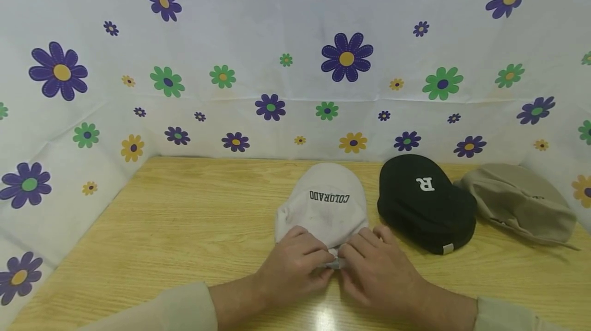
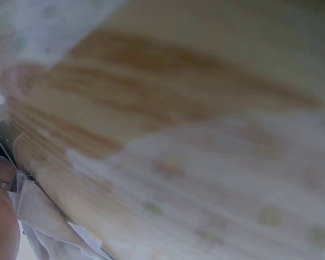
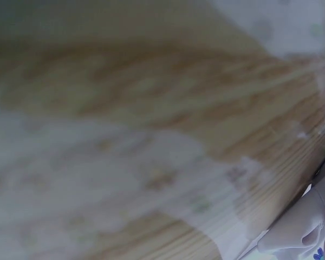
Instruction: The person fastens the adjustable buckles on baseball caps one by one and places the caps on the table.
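Note:
A white baseball cap (image 1: 329, 213) lies on the wooden table, its dark COLORADO lettering upside down in the head view. At the cap's near edge, my left hand (image 1: 297, 264) pinches one side of the grey-white back strap (image 1: 336, 263). My right hand (image 1: 376, 267) pinches the other side, close beside the left. Fingers cover most of the strap, so its fastening cannot be made out. In the left wrist view, pale cap cloth (image 2: 43, 214) shows at the lower left; the right wrist view has cap cloth (image 3: 298, 222) at the lower right.
Just right of the white cap sits a black cap (image 1: 415, 208) with a white R. A khaki cap (image 1: 521, 202) leans against it at the far right. Behind the wooden table (image 1: 184, 218) hangs a white flowered cloth (image 1: 286, 23), which also borders both sides.

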{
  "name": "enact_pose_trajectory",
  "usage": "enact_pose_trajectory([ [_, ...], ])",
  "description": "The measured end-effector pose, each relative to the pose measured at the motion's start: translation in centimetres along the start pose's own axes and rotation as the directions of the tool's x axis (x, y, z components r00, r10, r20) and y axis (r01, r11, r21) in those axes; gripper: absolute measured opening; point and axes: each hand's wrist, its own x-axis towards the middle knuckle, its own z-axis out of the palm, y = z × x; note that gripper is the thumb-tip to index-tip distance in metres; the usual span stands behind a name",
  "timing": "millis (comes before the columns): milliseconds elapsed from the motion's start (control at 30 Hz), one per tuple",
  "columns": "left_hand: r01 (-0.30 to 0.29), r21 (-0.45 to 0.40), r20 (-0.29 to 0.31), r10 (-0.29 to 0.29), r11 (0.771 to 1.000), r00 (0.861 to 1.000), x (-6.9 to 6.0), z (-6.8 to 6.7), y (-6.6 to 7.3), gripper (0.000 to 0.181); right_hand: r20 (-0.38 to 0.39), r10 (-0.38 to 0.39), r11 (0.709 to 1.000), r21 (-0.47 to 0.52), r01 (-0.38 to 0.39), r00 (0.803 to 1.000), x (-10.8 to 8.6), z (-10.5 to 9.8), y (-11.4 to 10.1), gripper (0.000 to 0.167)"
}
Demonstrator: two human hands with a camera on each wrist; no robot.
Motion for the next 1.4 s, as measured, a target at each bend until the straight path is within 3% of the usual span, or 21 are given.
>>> enact_pose_trajectory([
  [533,0.028,-0.049,0.006,-0.028,0.998,1.0,0.09,0.05,0.04,0.022,-0.07,-0.066,0.998,0.008,0.067,0.995,0.08,0.03,0.21,0.024],
  [733,0.035,-0.058,0.014,-0.034,0.998,0.999,0.08,0.04,0.08,0.023,-0.09,-0.102,0.995,-0.009,0.101,0.991,0.1,0.18,0.35,0.01],
  [933,0.034,-0.051,0.015,-0.033,0.998,0.999,0.13,0.06,0.07,0.024,-0.105,-0.115,0.993,-0.021,0.113,0.988,0.13,0.23,0.34,0.038],
  [1400,0.048,-0.041,0.019,-0.047,0.998,0.999,0.17,-0.02,0.06,0.023,-0.112,-0.116,0.992,-0.056,0.11,0.987,0.29,0.01,0.26,0.037],
])
